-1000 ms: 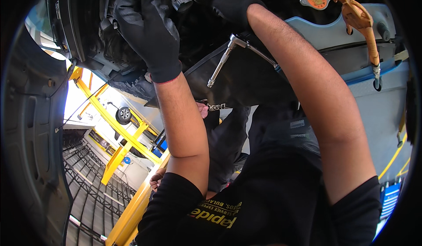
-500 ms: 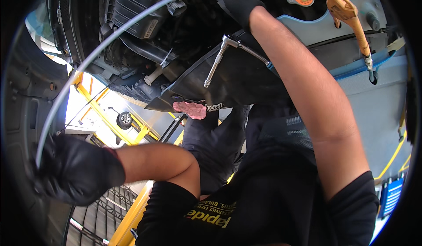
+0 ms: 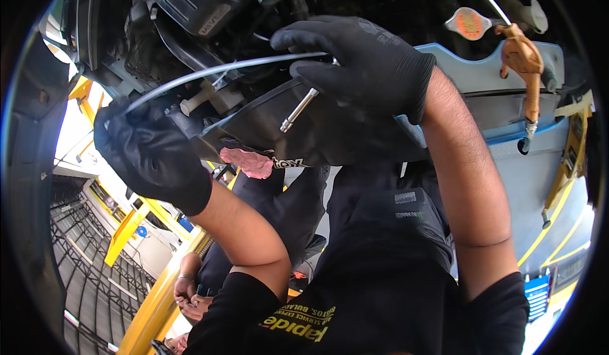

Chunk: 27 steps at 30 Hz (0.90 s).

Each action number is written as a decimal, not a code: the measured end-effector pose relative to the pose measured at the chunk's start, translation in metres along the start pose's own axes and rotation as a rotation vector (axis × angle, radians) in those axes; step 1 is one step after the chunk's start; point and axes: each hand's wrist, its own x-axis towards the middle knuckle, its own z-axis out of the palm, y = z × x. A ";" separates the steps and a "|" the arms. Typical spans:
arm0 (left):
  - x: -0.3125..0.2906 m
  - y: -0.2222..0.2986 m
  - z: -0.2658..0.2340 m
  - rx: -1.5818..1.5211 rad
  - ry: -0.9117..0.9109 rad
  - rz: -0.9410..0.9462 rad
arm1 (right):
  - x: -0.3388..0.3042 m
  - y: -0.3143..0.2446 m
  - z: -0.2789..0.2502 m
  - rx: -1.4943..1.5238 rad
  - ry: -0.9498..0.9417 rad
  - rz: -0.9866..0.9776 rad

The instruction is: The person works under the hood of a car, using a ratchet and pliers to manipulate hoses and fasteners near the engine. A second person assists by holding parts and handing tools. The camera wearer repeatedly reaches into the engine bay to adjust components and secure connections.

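Note:
My left hand [image 3: 149,145], in a black glove, is closed around one end of a pale flexible tube [image 3: 209,71] at the left. The tube arches across the engine bay to my right hand [image 3: 361,63], also black-gloved. There its far part runs between thumb and fingers, which stand apart with no visible pinch. Just under this hand lies a chrome socket wrench, its extension [image 3: 298,111] showing on a black fender cover [image 3: 355,136]; the rest is hidden by the hand. A crumpled pink rag [image 3: 247,163] rests at the cover's edge.
A black engine housing [image 3: 196,3] stands at the upper left. A radiator cap [image 3: 468,24] and a worn orange-tan clamp-like piece [image 3: 523,57] are at the upper right. Another person's hands [image 3: 190,296] show at the lower left. A blue tool cabinet [image 3: 536,298] stands lower right.
My left hand has moved up and right with the tube, whose arch is now lower and flatter. My right hand has come down from the engine bay, over the socket wrench.

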 end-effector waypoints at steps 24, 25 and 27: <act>-0.082 -0.045 -0.038 -1.201 0.058 -0.387 | -0.041 -0.028 0.126 -0.420 0.595 -0.225; -0.088 -0.040 -0.035 -1.092 0.072 -0.344 | -0.045 -0.030 0.128 -0.415 0.617 -0.232; -0.106 -0.026 -0.016 -0.855 0.061 -0.322 | -0.054 -0.034 0.125 -0.418 0.561 -0.199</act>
